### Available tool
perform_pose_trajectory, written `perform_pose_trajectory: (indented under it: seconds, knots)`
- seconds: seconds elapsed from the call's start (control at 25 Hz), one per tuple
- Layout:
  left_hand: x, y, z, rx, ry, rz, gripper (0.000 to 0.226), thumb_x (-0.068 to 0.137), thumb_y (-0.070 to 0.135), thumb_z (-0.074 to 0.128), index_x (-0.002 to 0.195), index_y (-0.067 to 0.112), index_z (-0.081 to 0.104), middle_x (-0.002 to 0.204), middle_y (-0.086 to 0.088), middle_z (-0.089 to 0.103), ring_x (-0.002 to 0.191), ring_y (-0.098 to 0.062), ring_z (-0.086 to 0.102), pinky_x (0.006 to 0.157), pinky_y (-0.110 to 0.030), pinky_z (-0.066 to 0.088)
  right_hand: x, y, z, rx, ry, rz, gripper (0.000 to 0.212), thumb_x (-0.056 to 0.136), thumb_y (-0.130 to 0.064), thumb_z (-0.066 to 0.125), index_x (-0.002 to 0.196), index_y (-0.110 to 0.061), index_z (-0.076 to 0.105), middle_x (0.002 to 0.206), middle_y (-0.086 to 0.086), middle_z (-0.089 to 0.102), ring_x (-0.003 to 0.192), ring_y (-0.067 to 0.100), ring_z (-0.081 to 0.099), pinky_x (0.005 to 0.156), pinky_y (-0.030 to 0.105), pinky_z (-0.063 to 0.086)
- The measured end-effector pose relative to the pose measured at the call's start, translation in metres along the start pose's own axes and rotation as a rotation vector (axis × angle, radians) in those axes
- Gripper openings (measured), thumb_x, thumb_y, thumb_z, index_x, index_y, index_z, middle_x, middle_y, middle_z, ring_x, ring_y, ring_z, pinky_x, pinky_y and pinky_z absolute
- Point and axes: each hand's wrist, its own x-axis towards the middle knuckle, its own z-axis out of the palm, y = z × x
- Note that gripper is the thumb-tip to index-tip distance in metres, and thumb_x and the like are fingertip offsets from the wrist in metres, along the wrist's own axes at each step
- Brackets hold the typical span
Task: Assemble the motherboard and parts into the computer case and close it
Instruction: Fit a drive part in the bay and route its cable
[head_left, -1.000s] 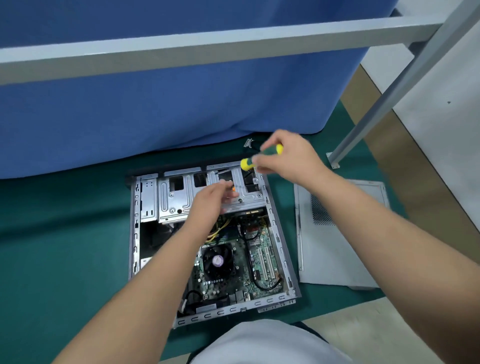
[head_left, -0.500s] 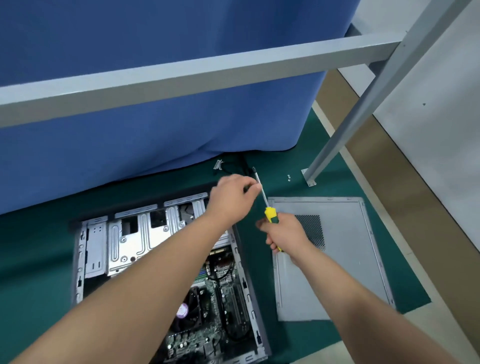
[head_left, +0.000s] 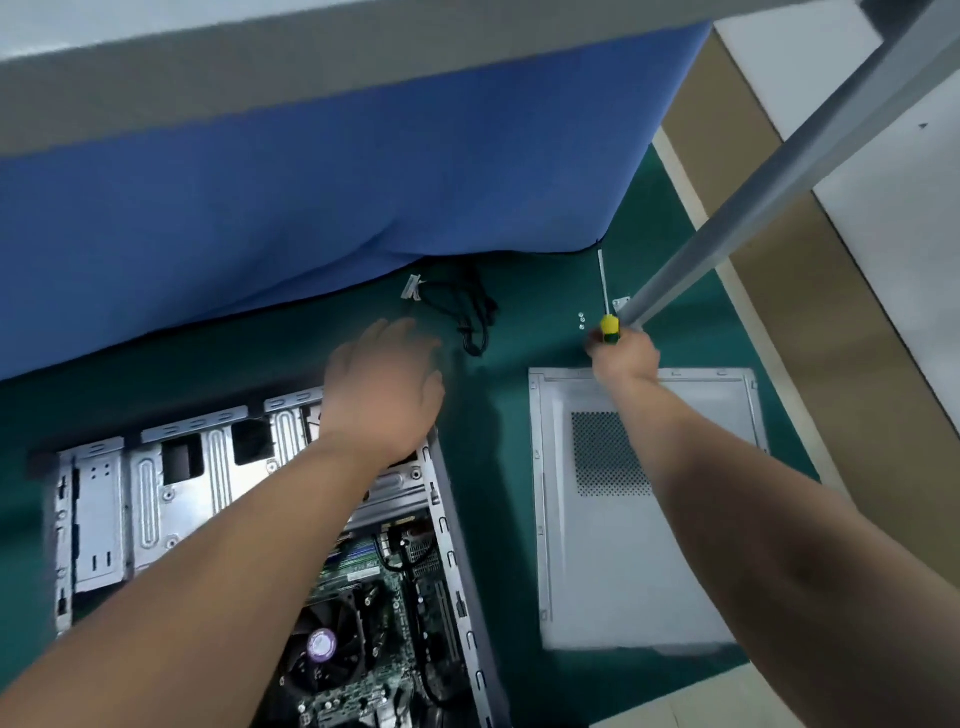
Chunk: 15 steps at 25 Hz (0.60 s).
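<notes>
A head-worn camera looks down at a dark green mat (head_left: 519, 467) covering the floor. In the lower left of the frame lies an open grey metal computer case (head_left: 447, 525), with silver drive bays across its top and a green motherboard (head_left: 374, 654) carrying a round black cooling fan (head_left: 319, 647) seated inside it lower down. The person's left hand (head_left: 384, 379) reaches over the case's upper right corner, just left of centre frame, fingers spread and relaxed, holding nothing; it is blurred. Just above and right of it, a tangle of thin black cables (head_left: 470, 317) with a small white connector lies on the mat. To the right of the case, well apart from it, a flat grey metal side panel (head_left: 644, 582) with a perforated vent patch lies on the mat. At the panel's top edge, the right hand (head_left: 623, 356) grips the yellow and green handle of a screwdriver (head_left: 605, 306), shaft pointing up the frame. Two small silver screws (head_left: 581, 320) lie just left of the handle. A blue cloth (head_left: 311, 208) fills the upper frame, and a grey metal bar (head_left: 753, 208) slants across the upper right.
</notes>
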Motion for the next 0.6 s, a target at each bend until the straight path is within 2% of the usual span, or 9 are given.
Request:
perform_pose_trajectory:
  seconds: [0.12,0.2,0.52,0.6]
  knots:
    - [-0.003,-0.001,0.005,0.029,0.055,-0.006,0.045,0.097,0.045,0.038,0.14,0.036,0.049,0.159,0.007,0.036,0.151,-0.019,0.025,0.116,-0.046,0.022,0.01,-0.005,0.016,-0.002,0.095,0.006,0.034,0.095,-0.038,0.064,0.113,-0.01,0.069,0.112,0.019,0.067,0.109,0.039,0.061,0.076,0.034,0.041]
    - [-0.004,0.001,0.006,0.03,0.083,-0.004,0.046,0.095,0.044,0.038,0.137,0.034,0.052,0.157,0.005,0.04,0.149,-0.02,0.029,0.114,-0.047,0.025,0.016,-0.006,0.024,-0.023,0.118,0.002,0.032,0.097,-0.039,0.06,0.113,-0.012,0.069,0.114,0.02,0.067,0.11,0.04,0.061,0.076,0.034,0.039]
    - [-0.005,0.003,0.003,0.021,0.101,-0.008,0.048,0.093,0.042,0.038,0.136,0.032,0.056,0.157,0.005,0.041,0.148,-0.022,0.032,0.113,-0.048,0.025,0.018,-0.009,0.03,-0.062,0.13,-0.001,0.02,0.099,-0.033,0.054,0.108,-0.02,0.067,0.111,0.015,0.067,0.103,0.037,0.063,0.077,0.033,0.041]
    - [-0.004,0.004,0.002,0.016,0.086,-0.007,0.049,0.093,0.043,0.036,0.137,0.033,0.055,0.158,0.006,0.039,0.149,-0.02,0.031,0.113,-0.047,0.024,0.007,-0.008,0.028,-0.047,0.117,-0.036,0.017,0.1,-0.031,0.052,0.102,-0.019,0.065,0.1,0.014,0.065,0.099,0.039,0.063,0.075,0.034,0.042]
